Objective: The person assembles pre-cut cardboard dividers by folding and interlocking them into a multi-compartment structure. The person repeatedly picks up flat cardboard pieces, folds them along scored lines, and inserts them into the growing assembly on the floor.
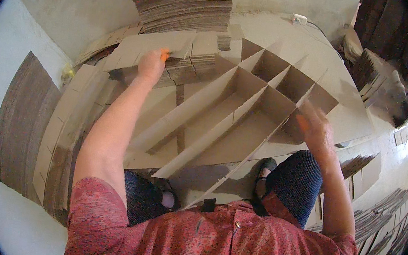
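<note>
A partly assembled cardboard divider grid (pixel 248 100) lies in front of me, its slotted strips crossing at the far end and running long toward my lap. At the far left, my left hand (pixel 153 65) is closed on the edge of a slotted cardboard strip (pixel 145 44) at the top of a stack. Orange covering shows on a finger of that hand. My right hand (pixel 317 128) is at the right side of the grid, beside its crossed strips. Its fingers are smeared by motion, so whether it grips the grid cannot be told.
A tall stack of cardboard sheets (pixel 183 5) stands at the back. More stacked cardboard (pixel 23 125) leans along the left wall. Bundles of cardboard pieces (pixel 376 215) lie on the right. A white plug adapter (pixel 299 19) with a dark cable rests by the back wall.
</note>
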Tool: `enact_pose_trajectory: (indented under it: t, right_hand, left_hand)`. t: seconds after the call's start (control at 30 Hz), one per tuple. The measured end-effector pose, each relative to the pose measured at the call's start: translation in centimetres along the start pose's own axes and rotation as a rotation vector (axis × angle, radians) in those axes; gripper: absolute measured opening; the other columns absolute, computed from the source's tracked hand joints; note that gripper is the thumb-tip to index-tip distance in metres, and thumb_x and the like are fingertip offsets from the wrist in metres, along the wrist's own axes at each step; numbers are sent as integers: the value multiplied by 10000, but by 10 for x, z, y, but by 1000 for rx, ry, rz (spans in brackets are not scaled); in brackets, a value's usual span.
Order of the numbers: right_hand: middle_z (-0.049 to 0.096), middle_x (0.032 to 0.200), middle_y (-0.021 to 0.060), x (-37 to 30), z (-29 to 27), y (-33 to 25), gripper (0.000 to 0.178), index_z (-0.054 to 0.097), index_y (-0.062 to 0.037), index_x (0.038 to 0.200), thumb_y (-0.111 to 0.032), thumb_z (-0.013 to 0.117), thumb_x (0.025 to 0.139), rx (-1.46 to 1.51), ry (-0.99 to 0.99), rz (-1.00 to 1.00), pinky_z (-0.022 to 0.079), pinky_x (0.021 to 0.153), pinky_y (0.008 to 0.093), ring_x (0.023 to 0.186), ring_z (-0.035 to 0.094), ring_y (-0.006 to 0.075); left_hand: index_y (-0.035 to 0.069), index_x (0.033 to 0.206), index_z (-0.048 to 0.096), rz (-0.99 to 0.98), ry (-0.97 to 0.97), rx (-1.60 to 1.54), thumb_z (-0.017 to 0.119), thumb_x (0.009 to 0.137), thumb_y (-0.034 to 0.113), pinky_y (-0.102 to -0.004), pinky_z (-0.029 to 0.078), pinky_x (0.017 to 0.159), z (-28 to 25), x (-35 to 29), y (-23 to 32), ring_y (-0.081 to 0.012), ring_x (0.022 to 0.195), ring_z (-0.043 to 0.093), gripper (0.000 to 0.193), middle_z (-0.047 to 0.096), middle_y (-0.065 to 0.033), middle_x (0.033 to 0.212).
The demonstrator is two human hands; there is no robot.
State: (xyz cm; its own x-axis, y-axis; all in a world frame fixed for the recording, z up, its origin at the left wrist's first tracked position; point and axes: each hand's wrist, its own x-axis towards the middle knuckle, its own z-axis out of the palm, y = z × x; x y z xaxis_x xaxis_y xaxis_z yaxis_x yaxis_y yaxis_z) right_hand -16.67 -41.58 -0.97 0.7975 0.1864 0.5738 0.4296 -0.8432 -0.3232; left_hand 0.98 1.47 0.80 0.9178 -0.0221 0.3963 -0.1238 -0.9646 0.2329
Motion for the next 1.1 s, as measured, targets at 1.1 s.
enact_pose_trajectory:
  t: [1.1]
  right_hand:
    - [519, 626, 125, -52, -26, -62, 147, 606, 7, 909, -125, 555, 871, 506, -96, 312, 401, 548, 281, 613, 414, 95]
  left_hand:
    - [-24, 1021, 582, -191, -246, -926, 619, 836, 133, -246, 484, 676, -12, -70, 37, -129, 780, 584, 245, 626, -63, 907]
